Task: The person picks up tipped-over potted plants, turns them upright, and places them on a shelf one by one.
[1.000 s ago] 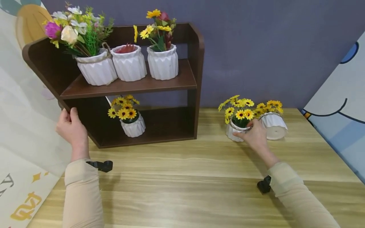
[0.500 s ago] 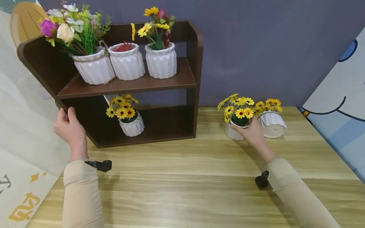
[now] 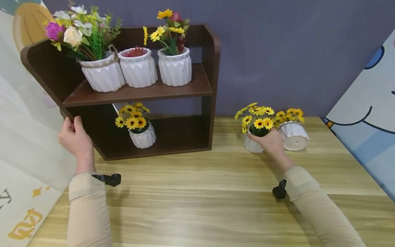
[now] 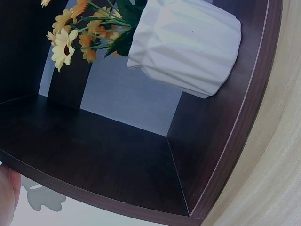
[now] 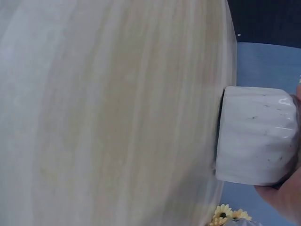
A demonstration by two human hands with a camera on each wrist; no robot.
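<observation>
With thumb and fingers, my left hand (image 3: 77,144) grips the left side of a dark brown two-tier shelf (image 3: 139,92); only part of that hand shows in the left wrist view. At the right, my right hand (image 3: 272,142) holds a white flower pot (image 3: 252,143) by its rim, thumb toward the front. Yellow flowers (image 3: 259,116) rise from this pot. In the right wrist view the same white pot (image 5: 256,136) is upright relative to the tabletop; I cannot tell whether its base touches. The fingers behind the rim are hidden.
A similar pot (image 3: 294,135) lies tipped, base forward, just right of my right hand. Three white pots, including a red-topped one (image 3: 138,70), stand on the upper tier. Below, a sunflower pot (image 3: 143,136) stands tilted. A wall (image 3: 293,51) rises behind the wooden table (image 3: 197,199).
My right hand has shifted slightly left and closed more fully round the pot's rim. The pot has barely moved. My left hand stays on the shelf's side, and the head view has shifted slightly.
</observation>
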